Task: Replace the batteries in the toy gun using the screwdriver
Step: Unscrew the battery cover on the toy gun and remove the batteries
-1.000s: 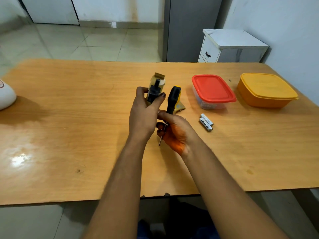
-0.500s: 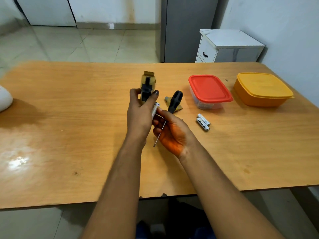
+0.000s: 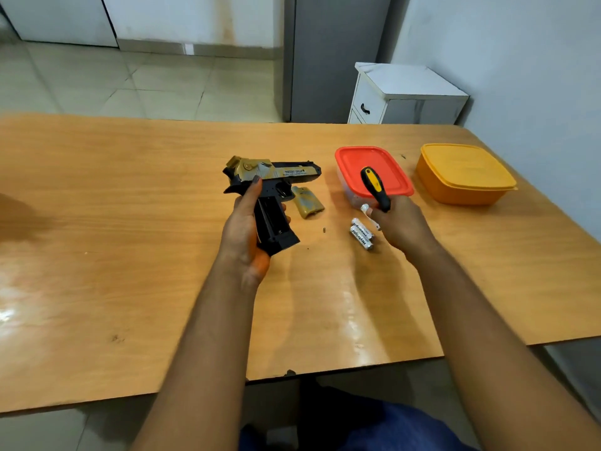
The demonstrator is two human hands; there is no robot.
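My left hand (image 3: 244, 229) grips the black and tan toy gun (image 3: 276, 180) by its handle, barrel pointing right, with the open battery slot (image 3: 271, 218) facing up. The tan battery cover (image 3: 307, 203) lies on the table just right of the gun, and a tiny screw (image 3: 324, 230) lies near it. My right hand (image 3: 401, 222) holds the black and yellow screwdriver (image 3: 375, 188) with its handle sticking up, and also pinches a white battery (image 3: 369, 213). Two white batteries (image 3: 361, 233) lie side by side on the table just left of that hand.
A clear box with a red lid (image 3: 372, 167) stands behind my right hand, and an orange lidded box (image 3: 465, 172) sits further right on the wooden table (image 3: 130, 222). Beyond the table's far edge stand a white drawer cabinet (image 3: 406, 92) and a grey panel.
My hands have parted: the left turned the gun flat with its barrel to the right, and the right moved rightward with the screwdriver and a battery to above the loose batteries.
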